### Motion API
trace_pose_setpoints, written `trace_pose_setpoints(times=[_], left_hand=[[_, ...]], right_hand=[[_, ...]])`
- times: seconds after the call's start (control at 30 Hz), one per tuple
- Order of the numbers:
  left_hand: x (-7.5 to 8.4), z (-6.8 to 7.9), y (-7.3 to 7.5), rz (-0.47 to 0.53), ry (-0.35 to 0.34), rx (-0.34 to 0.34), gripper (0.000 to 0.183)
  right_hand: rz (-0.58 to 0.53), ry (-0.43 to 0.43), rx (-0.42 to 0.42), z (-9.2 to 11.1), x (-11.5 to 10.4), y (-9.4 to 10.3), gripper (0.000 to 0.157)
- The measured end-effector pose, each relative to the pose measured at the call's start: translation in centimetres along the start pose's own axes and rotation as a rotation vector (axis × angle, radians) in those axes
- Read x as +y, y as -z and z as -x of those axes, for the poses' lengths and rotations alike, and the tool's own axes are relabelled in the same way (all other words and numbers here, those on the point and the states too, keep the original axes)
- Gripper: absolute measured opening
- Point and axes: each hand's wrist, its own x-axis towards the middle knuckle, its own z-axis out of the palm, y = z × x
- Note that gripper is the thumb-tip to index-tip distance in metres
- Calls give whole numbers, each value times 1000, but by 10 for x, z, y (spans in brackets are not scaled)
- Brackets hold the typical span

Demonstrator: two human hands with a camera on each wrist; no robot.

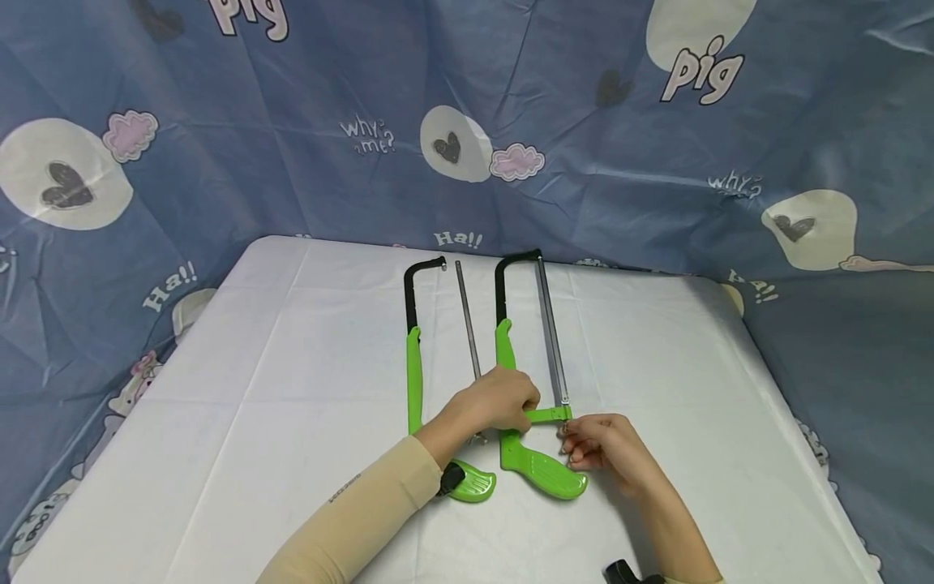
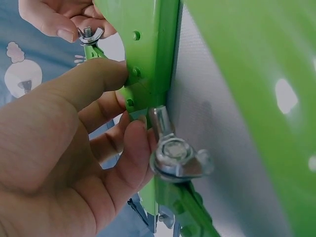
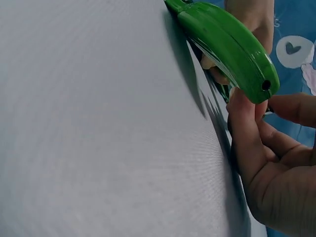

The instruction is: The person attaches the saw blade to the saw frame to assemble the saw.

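Two hacksaws with green handles and black front frames lie side by side on the white table. My left hand (image 1: 503,397) grips the green frame of the right hacksaw (image 1: 546,473) just above its handle. A silver blade (image 1: 552,332) spans that saw from the black tip to the green crosspiece. At the crosspiece's outer end my right hand (image 1: 606,446) pinches at the wing nut (image 2: 92,36), whose threaded end shows in the left wrist view. In the right wrist view the green handle (image 3: 229,47) partly hides the right fingertips.
The left hacksaw (image 1: 414,377) lies under my left forearm, its lower handle partly covered. A second wing nut (image 2: 177,153) belongs to it. Between the saws lies a narrow grey strip (image 1: 467,316). A blue patterned cloth (image 1: 306,162) hangs behind the table (image 1: 292,405).
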Motion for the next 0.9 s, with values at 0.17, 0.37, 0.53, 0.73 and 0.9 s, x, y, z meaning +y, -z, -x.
trace_pose_setpoints(times=[0.17, 0.37, 0.53, 0.73, 0.9], left_hand=[[1, -1, 1, -8, -6, -9, 37], [1, -1, 1, -17, -3, -13, 36], [1, 0, 1, -11, 4, -12, 36], [1, 1, 1, -10, 8, -13, 36], [1, 1, 0, -3, 6, -7, 37]], right_hand=[[-74, -11, -54, 1, 2, 4, 37], [-100, -31, -71, 1, 3, 5, 38], [-114, -30, -93, 0, 2, 5, 36], [-119, -39, -124, 0, 2, 6, 36], [-13, -42, -23, 1, 0, 0, 35]])
